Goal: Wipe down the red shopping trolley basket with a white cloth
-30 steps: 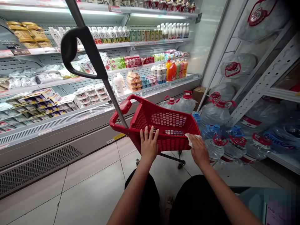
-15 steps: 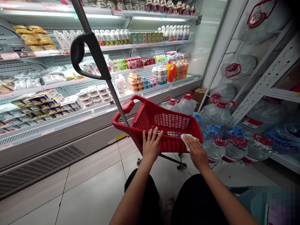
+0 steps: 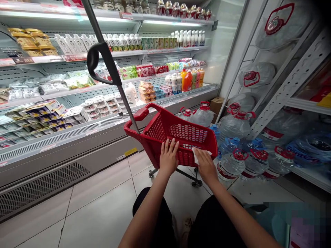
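A red wheeled shopping basket [image 3: 155, 132] stands on the tiled floor in front of me, empty as far as I can see, its grey pull handle [image 3: 104, 60] slanting up to the left. My left hand [image 3: 168, 156] lies on the near rim with fingers spread flat. My right hand [image 3: 205, 165] presses a white cloth [image 3: 197, 153] flat against the near wall of the basket, right of the left hand. My knees in dark trousers show at the bottom.
A chilled display case [image 3: 64, 134] with dairy cartons, yoghurt pots and juice bottles runs along the left and back. Large water jugs [image 3: 232, 163] with red handles crowd the floor at right, under a white metal rack [image 3: 289, 82]. A cardboard box [image 3: 216, 103] sits in the corner.
My right hand has slid the white cloth leftwards along the basket's near wall, from the right corner towards the middle. The left hand stays on the rim. The view shifted slightly.
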The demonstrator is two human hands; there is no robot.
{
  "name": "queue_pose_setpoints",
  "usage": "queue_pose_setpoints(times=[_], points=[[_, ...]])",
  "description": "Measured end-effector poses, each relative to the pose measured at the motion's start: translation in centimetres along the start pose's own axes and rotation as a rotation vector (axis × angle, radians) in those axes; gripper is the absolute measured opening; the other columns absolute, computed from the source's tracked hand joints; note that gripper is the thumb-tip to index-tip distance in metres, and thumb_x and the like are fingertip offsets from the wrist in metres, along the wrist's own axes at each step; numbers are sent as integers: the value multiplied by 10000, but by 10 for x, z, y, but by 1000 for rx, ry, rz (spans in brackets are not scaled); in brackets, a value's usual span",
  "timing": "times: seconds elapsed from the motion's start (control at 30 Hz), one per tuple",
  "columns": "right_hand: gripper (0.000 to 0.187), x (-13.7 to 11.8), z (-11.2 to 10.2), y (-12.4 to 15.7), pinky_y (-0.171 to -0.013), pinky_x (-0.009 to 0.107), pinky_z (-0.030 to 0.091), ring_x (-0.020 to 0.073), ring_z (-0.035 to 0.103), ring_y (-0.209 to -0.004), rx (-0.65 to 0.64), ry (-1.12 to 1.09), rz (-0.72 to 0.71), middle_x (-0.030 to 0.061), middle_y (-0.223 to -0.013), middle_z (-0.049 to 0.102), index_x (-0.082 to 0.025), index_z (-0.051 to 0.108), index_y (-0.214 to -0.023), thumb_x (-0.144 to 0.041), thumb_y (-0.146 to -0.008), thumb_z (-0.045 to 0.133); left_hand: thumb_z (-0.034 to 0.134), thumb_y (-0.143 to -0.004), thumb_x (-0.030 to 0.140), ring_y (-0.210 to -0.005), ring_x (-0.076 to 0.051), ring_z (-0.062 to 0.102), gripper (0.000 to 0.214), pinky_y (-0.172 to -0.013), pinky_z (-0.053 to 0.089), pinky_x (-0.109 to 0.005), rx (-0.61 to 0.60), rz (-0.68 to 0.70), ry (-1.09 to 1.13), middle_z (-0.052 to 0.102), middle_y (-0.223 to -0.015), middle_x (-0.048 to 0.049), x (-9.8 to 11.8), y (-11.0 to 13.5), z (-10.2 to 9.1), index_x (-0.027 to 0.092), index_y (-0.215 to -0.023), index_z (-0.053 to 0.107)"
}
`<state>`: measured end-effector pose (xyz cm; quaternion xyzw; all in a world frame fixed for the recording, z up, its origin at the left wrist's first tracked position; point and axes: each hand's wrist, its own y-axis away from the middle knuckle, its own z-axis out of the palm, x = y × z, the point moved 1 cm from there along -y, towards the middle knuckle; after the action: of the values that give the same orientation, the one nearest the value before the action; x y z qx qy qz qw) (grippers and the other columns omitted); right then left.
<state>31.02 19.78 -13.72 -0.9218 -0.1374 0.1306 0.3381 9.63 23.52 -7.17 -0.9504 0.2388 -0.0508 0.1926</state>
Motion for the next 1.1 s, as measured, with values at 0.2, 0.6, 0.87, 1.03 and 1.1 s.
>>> queue_pose_setpoints(times=[0.2,0.6,0.87,1.03,1.1], points=[[848,-21,7,-16,-1243,500,390,257,522,-1425,-32,-18,-84,72,-1588,538,-225,167,-1706,-25,-909,378,631,-877,234,-1633,-399,-3,879,-1327,98,-637,-6,4,56,112,-1777,44,9,6,15,348,-1676,282],[820,-5,-23,41,-1272,515,363,236,545,-1423,-2,-24,-87,70,-1560,571,-234,154,-1703,12,-940,325,476,-1054,434,-1639,-329,20,681,-1337,123,-570,0,-87,81,115,-1778,-44,-8,0,18,263,-1681,275],[771,-19,-30,55,-1298,398,320,163,424,-1523,-105,-40,-350,51,-1634,473,-230,164,-1696,21,-978,290,368,-1090,471,-1634,-256,167,617,-1346,122,-540,41,-84,71,221,-1754,-66,24,16,20,186,-1637,369],[783,50,-34,51,-1286,413,342,160,459,-1499,-99,-31,-299,39,-1623,492,-266,199,-1691,20,-968,296,356,-1083,528,-1634,-258,172,623,-1346,63,-564,6,-107,87,243,-1746,-74,4,24,9,187,-1596,447],[808,77,-34,45,-1270,445,373,182,477,-1490,-76,-3,-233,44,-1626,489,-279,198,-1691,17,-949,318,359,-1073,558,-1637,-276,152,670,-1340,46,-577,-22,-149,91,216,-1749,-119,0,22,8,142,-1591,444]])
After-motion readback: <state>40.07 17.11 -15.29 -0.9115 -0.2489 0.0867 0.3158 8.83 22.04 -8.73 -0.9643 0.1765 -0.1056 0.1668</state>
